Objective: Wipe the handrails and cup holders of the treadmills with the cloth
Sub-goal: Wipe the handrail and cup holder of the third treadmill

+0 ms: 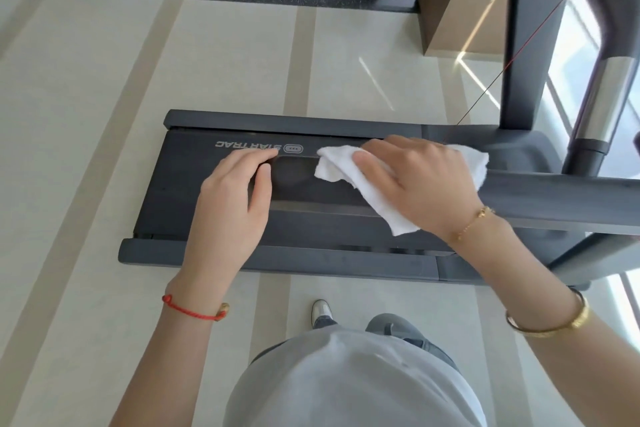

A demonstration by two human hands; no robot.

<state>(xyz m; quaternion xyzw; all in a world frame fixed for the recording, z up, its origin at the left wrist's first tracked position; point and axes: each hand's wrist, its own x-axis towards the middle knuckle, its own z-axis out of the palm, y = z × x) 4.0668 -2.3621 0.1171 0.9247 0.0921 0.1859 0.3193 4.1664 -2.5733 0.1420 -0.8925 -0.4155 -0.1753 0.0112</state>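
My right hand [420,184] presses the white cloth [349,166] around the dark handrail [561,198], fingers spread. My left hand [232,198] hangs empty, loosely curled, beside it, above the treadmill deck [194,184].

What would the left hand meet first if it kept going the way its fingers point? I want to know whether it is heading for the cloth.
Probably nothing: the left hand points past the white cloth, with only the treadmill deck below, though depth is unclear.

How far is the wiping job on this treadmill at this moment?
Done: nothing shows as finished; no surface looks visibly cleaner than another. In hand: the right hand presses the white cloth around the end of the near dark handrail, so that rail is being wiped. The left hand is empty and hangs above the belt. Left: the upright rail with the metal section; no cup holder is in view.
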